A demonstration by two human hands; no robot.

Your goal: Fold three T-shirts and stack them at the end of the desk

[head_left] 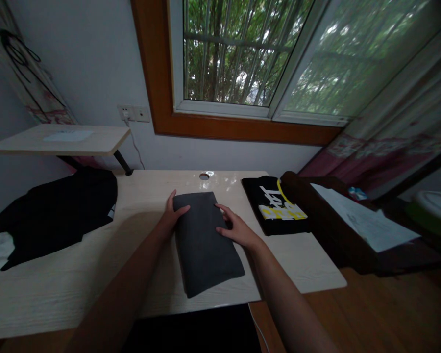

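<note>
A dark grey folded garment (209,245) lies as a flat oblong on the pale wooden table in front of me. My left hand (171,215) holds its upper left edge, the thumb over the cloth and the fingers along the side. On the opposite edge is my right hand (238,229), its thumb and fingers curved against the cloth. Further right, a folded black shirt (281,206) with white and yellow print lies flat. At the left, a black garment (62,211) is spread loosely, with a small grey-white mark near its right edge.
The pale table (297,267) stands against the wall below a barred window (242,54). A raised shelf (29,139) carries a paper sheet at the back left. White cloth (0,252) shows at the left edge. Right of the table, paper (363,220) lies on a dark brown surface.
</note>
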